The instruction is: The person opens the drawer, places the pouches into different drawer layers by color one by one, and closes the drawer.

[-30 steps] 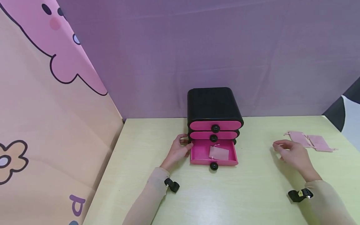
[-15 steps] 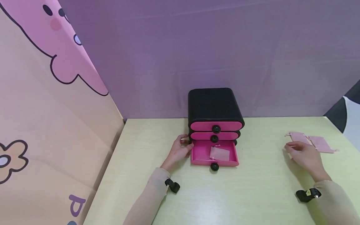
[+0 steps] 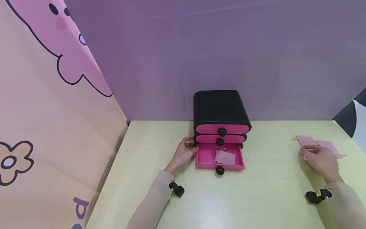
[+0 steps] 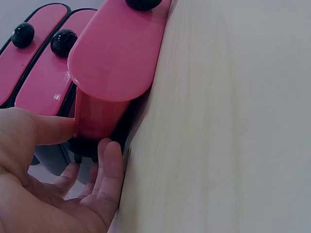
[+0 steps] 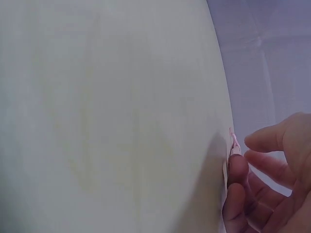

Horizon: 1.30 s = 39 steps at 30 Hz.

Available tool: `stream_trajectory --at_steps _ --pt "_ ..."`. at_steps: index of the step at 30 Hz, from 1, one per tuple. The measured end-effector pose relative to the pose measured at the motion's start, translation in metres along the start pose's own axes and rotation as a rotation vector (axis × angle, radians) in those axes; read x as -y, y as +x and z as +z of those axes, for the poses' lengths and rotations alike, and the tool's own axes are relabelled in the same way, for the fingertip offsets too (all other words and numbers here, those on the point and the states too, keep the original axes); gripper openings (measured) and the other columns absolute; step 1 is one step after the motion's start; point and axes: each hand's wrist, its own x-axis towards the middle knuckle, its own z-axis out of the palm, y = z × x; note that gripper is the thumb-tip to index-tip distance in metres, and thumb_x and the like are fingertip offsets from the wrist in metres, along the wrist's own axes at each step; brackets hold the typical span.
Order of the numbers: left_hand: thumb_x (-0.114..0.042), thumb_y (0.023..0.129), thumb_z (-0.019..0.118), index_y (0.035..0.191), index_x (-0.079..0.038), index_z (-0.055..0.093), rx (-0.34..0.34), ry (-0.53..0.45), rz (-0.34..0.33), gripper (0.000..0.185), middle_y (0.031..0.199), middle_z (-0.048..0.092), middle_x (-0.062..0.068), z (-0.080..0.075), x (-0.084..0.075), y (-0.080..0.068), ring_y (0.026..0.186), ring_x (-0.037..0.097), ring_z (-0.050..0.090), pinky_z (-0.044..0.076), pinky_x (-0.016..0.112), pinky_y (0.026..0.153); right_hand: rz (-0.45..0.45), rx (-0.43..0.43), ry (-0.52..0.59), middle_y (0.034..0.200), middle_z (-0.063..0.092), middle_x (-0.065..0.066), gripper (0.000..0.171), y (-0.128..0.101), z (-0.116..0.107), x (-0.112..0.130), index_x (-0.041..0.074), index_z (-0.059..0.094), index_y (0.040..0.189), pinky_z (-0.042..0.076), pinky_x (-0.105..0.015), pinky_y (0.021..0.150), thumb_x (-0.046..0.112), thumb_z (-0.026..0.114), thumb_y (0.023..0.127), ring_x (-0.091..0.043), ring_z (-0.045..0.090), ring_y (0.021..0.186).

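Observation:
My left hand (image 3: 183, 154) holds the left side of a black desktop drawer unit (image 3: 220, 106) with pink drawers. In the left wrist view its thumb touches the side wall of the pulled-out bottom drawer (image 4: 116, 58), and its fingers curl beneath by the black housing. A small pink drawstring pouch (image 3: 225, 157) lies inside that drawer. My right hand (image 3: 323, 160) is over two more pink pouches (image 3: 331, 146) at the table's right, covering part of them. The right wrist view has its thumb and fingers slightly apart beside a pouch's string (image 5: 234, 141); fingertip contact is unclear.
The two upper drawers (image 3: 207, 128) are closed, each with a round black knob. Behind the pale wooden table (image 3: 257, 197) hangs a purple cloth (image 3: 160, 63). A patterned panel (image 3: 51, 121) borders the left side.
My right hand has moved rightward from bare table onto the pink pouches. The left hand stays at the drawer unit, and the whole view has shifted slightly.

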Motion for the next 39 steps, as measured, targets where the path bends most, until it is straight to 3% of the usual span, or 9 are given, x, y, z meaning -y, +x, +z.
stream_trajectory --at_steps 12,27,33,39 --pt "-0.012 0.100 0.070 0.150 -0.007 0.048 -0.003 -0.001 -0.004 0.055 0.138 0.062 0.023 0.000 0.000 0.000 0.080 0.018 0.063 0.055 0.025 0.063 0.054 0.130 -0.002 0.084 0.074 -0.005 0.070 0.007 -0.012 -0.004 -0.016 0.050 0.143 0.039 -0.036 0.075 0.046 0.048 0.110 -0.018 0.059 0.082" --pt "-0.011 0.101 0.070 0.150 -0.006 0.048 -0.003 -0.005 -0.002 0.054 0.137 0.061 0.022 0.000 -0.001 -0.001 0.080 0.017 0.061 0.053 0.024 0.063 0.039 0.111 -0.057 0.080 0.071 -0.004 0.063 0.009 -0.011 -0.003 -0.013 0.062 0.129 0.039 -0.038 0.069 0.046 0.057 0.107 -0.026 0.059 0.083" --pt "-0.013 0.101 0.070 0.151 -0.007 0.048 -0.002 0.001 -0.009 0.054 0.138 0.061 0.022 0.000 -0.002 -0.003 0.080 0.018 0.062 0.054 0.024 0.064 0.055 0.147 -0.052 0.098 0.072 -0.020 0.072 0.009 -0.010 -0.006 -0.015 0.058 0.132 0.040 -0.036 0.070 0.051 0.059 0.105 -0.035 0.061 0.091" --pt "-0.015 0.101 0.070 0.151 -0.008 0.048 -0.005 0.016 -0.020 0.055 0.139 0.061 0.021 0.000 -0.003 -0.004 0.084 0.019 0.063 0.055 0.025 0.066 0.050 0.115 -0.062 0.113 0.068 -0.033 0.066 0.008 -0.007 -0.008 -0.013 0.060 0.129 0.041 -0.038 0.068 0.049 0.058 0.105 -0.039 0.062 0.093"
